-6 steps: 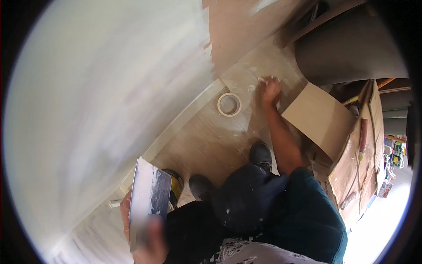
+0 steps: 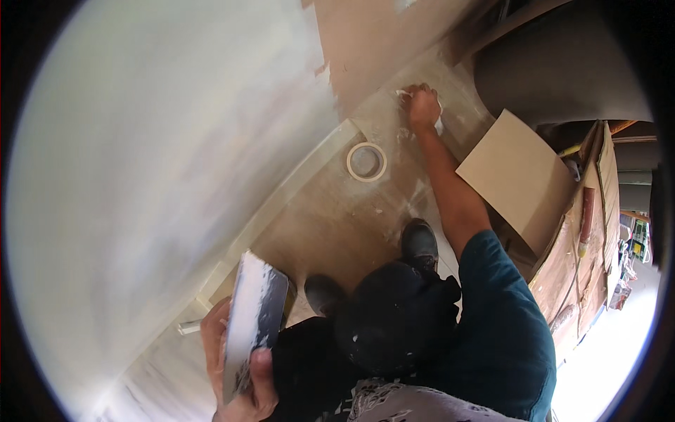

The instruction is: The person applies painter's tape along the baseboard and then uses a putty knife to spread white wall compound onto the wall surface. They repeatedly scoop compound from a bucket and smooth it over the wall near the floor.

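My left hand (image 2: 262, 387) grips a plastering trowel, a wide flat blade (image 2: 249, 309) smeared with white paste, its thumb along one side and fingers behind the other. The blade is tilted beside my knee, close to the wall. My right arm reaches far forward, and my right hand (image 2: 423, 109) is closed low over the dusty floor (image 2: 330, 225). Something white shows at its fingertips and beside the palm; what it is I cannot make out. Between my right hand and the wall's baseboard, a roll of masking tape (image 2: 384, 163) lies flat.
A partly white-coated, partly brown wall (image 2: 176, 141) fills the left, with a pale baseboard (image 2: 281, 186) at its foot. On the right lie a tan board (image 2: 517, 172) and a creased brown sheet (image 2: 562, 281) with a worn red-handled tool (image 2: 587, 211). A large grey curved panel (image 2: 562, 70) stands beyond.
My right hand has moved forward and slightly left, with more white showing beside it. The trowel in my left hand has shifted a little to the right.
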{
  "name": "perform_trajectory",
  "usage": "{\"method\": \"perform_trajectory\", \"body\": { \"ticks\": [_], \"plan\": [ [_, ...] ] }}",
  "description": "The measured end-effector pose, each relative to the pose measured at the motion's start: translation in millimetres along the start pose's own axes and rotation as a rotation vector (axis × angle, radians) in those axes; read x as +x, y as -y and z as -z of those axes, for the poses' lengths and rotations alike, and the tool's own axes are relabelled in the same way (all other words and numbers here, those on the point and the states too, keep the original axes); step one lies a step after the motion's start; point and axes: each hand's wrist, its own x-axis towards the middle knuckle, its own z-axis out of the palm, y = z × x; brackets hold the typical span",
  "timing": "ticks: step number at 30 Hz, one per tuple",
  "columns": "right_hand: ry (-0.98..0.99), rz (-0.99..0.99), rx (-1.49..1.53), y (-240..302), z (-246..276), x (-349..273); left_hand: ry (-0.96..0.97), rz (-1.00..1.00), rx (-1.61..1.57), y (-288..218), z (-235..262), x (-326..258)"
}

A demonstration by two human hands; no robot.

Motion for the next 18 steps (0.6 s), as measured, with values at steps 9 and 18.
{"method": "perform_trajectory", "body": {
  "ticks": [9,18],
  "plan": [
    [-0.04,-0.03,-0.073,-17.3,-7.4,1.2,0.087,-0.051,-0.019,12.1,-8.0,23.2],
    [-0.118,0.028,0.034,-35.3,-12.7,-5.9,-0.016,-0.042,-0.089,9.4,-18.5,37.9]
  ]
}}
